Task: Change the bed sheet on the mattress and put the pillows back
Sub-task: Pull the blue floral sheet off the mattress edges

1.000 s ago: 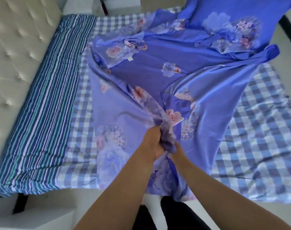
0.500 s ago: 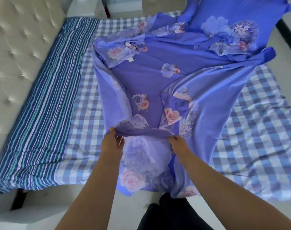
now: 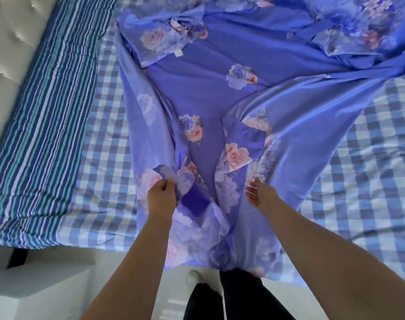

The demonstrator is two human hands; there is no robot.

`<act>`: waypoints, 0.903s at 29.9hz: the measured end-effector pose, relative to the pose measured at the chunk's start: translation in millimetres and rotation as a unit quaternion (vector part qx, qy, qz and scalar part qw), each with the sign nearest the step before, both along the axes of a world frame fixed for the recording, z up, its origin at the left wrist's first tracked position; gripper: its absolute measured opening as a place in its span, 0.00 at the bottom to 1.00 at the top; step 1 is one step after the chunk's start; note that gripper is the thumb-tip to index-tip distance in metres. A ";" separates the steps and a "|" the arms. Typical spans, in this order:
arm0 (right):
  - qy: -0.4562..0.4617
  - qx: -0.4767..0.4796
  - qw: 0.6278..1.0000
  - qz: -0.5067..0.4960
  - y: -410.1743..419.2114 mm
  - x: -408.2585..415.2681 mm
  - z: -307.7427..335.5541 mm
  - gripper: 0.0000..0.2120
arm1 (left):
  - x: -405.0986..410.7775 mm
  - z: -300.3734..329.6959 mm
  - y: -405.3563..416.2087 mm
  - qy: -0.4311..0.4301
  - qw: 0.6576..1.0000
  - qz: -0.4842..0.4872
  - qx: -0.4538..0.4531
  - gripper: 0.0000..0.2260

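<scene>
Far left: tufted headboard [image 3: 9, 42], then striped blue cover [image 3: 42, 125] along the mattress edge, checked sheet [image 3: 104, 158] beside it. Left hand [image 3: 161, 198] pinches a bunched fold of the purple floral sheet [image 3: 196, 88], which lies crumpled down the middle of the bed, its near end hanging off the bed's edge. Right hand [image 3: 262, 195] hovers fingers spread, loose, just over the floral fabric, holding nothing. Checked sheet continues right.
</scene>
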State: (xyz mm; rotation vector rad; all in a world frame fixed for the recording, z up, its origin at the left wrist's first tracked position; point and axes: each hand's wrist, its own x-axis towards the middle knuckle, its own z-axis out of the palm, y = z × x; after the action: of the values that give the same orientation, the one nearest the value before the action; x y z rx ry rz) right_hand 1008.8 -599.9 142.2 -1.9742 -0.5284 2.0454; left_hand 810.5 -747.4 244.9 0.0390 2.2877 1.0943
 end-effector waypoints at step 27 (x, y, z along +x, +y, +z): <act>-0.155 0.049 0.944 0.288 185.1 -73.9 -152.2 0.10 | 29.7 -112.3 87.3 -0.148 0.980 0.131 -0.036 0.07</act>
State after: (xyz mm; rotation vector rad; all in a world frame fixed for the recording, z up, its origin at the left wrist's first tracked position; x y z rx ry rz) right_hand 934.9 -414.8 -10.0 -2.2843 -1.3910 1.9338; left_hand 840.2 -660.1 132.6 -0.4378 2.0981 1.0633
